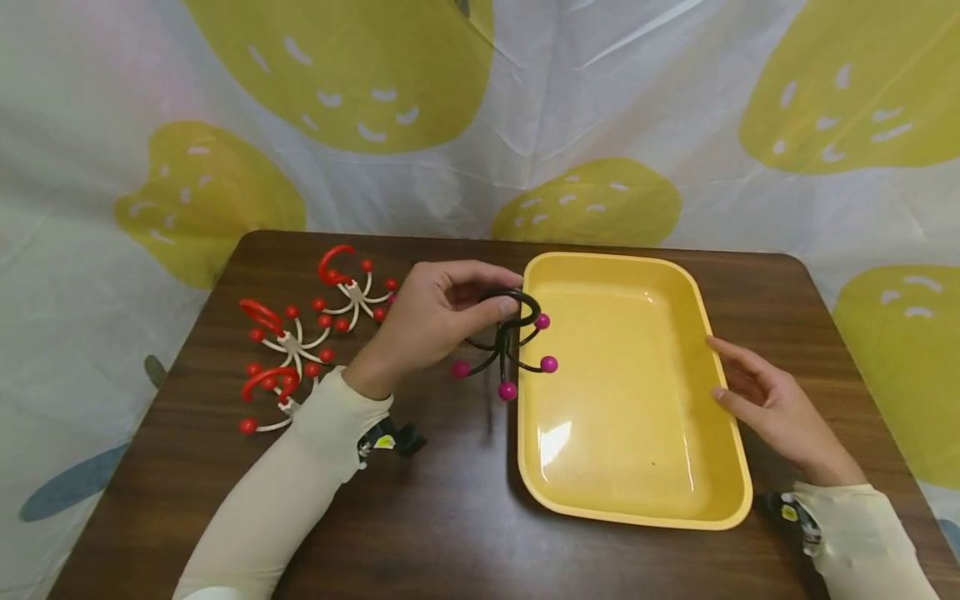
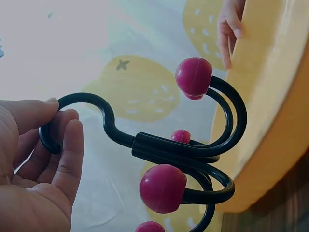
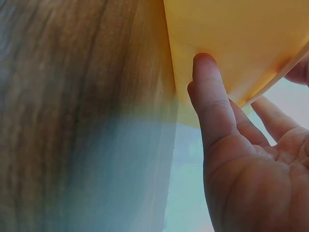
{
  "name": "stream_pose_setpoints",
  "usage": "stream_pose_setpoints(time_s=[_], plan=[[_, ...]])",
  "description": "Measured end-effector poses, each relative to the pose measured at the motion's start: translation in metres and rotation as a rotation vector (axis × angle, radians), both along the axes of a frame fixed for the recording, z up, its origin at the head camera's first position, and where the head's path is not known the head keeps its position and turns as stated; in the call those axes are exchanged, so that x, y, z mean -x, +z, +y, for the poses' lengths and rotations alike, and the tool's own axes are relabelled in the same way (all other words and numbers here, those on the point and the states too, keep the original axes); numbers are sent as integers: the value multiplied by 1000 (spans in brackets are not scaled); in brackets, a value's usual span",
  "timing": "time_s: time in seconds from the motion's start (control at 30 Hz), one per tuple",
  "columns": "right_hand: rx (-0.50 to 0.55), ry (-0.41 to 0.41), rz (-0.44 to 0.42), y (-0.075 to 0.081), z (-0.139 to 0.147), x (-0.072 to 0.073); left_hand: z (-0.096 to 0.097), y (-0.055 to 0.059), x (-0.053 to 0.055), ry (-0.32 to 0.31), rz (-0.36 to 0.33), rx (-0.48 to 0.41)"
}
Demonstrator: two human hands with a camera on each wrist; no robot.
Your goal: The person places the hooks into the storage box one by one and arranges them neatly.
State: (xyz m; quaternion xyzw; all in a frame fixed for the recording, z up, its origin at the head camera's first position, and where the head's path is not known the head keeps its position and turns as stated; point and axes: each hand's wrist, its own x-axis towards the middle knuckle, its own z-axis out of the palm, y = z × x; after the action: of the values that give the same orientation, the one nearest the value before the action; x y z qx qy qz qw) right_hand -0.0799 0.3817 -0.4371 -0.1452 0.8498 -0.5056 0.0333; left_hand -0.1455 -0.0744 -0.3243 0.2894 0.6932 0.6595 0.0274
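Observation:
My left hand [image 1: 435, 312] pinches the curved top hook of a black multi-arm hook hanger [image 1: 504, 337] between thumb and fingers. Magenta balls [image 2: 163, 188] cap its curled arms, which hang below the hook beside the left rim of a yellow plastic tray [image 1: 637, 518]. In the left wrist view, the hanger's short stem joins the hook to the arms. My right hand [image 1: 783, 417] is at the tray's right side, its fingers nearly straight and their tips against the outer wall [image 3: 231, 43].
Three white hook hangers with red hooks and red balls lie at the left: a far one [image 1: 357, 293], a middle one [image 1: 294, 343] and a near one [image 1: 287, 407], partly hidden by my left sleeve [image 1: 300, 467]. The brown wooden table [image 1: 450, 533] meets a fruit-patterned curtain [image 1: 420, 183].

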Motion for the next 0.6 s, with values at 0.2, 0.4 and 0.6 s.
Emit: stream_pose_setpoints(time_s=[0.2, 0.4, 0.6], plan=[[-5, -3, -17, 1, 0, 0, 19, 6, 11, -8, 0, 5], [-7, -10, -32, 1, -1, -2, 38, 9, 20, -52, -8, 22], [26, 7, -34, 1, 1, -3, 59, 9, 29, -79, 5, 67]])
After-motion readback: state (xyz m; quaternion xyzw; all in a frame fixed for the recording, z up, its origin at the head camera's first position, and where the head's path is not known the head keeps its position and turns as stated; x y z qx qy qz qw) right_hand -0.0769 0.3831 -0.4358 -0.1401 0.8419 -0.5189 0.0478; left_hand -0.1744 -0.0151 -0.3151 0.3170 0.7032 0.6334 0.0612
